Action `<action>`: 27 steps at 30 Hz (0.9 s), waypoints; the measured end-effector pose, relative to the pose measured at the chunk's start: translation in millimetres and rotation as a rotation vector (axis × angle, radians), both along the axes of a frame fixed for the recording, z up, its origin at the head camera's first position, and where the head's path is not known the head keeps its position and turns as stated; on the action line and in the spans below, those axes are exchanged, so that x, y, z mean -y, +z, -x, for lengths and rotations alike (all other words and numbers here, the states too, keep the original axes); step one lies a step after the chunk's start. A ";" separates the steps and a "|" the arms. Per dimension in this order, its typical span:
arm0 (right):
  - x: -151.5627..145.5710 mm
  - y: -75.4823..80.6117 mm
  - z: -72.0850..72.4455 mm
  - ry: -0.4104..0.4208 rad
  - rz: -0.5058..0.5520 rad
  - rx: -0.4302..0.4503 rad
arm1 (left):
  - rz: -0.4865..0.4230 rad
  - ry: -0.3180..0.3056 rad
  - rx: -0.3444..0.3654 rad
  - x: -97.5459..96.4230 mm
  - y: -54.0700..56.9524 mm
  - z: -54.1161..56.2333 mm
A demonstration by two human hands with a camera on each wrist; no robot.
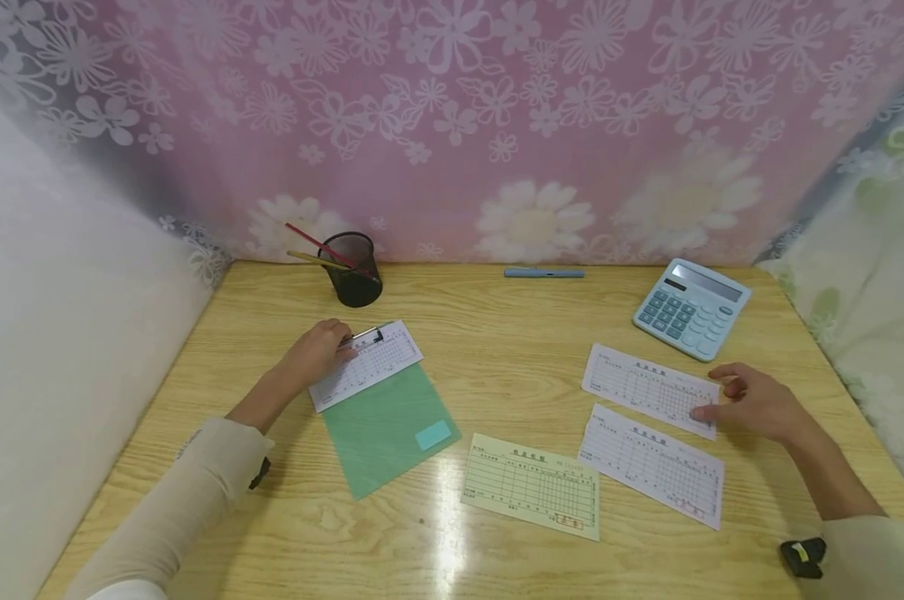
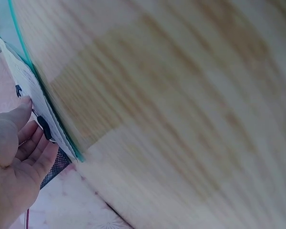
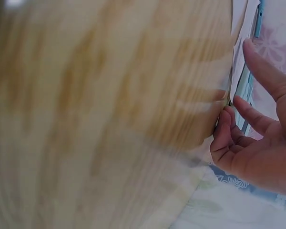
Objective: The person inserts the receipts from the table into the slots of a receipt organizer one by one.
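Note:
My left hand (image 1: 322,354) is at the top edge of a green clipboard (image 1: 384,437), its thumb and fingers around the metal clip (image 2: 44,126). A white receipt slip (image 1: 392,358) lies under that clip over the upper part of the board. On the right, my right hand (image 1: 759,404) touches the right end of the upper white receipt slip (image 1: 631,379) with its thumb (image 3: 260,64). Its index finger is spread apart from the thumb, near the slip's edge. Just below lies a second white receipt slip (image 1: 646,467) with a red stamp.
A yellow receipt slip (image 1: 530,492) lies at the front middle of the wooden table (image 1: 489,350). Behind are a black mesh pen cup (image 1: 356,287) with pencils, a blue pen (image 1: 544,273) and a light blue calculator (image 1: 691,308). A floral cloth (image 1: 422,125) hangs at the back.

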State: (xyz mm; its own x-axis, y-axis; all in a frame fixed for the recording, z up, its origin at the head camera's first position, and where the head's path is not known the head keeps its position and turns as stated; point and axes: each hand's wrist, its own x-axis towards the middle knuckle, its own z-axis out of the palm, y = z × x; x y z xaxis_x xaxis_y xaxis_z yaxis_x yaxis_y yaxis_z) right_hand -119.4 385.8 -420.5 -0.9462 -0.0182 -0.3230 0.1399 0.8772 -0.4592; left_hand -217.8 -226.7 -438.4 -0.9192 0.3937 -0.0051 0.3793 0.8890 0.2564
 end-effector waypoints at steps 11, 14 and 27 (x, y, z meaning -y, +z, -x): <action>3.4 0.5 2.1 -0.019 0.002 -0.010 | 0.000 -0.019 -0.007 -0.4 3.2 0.5; 6.6 2.3 1.2 -0.055 0.024 -0.002 | 0.002 -0.017 -0.004 -0.5 3.8 0.4; 13.0 6.2 3.5 -0.017 0.003 0.044 | 0.011 -0.013 -0.004 0.0 2.0 -0.2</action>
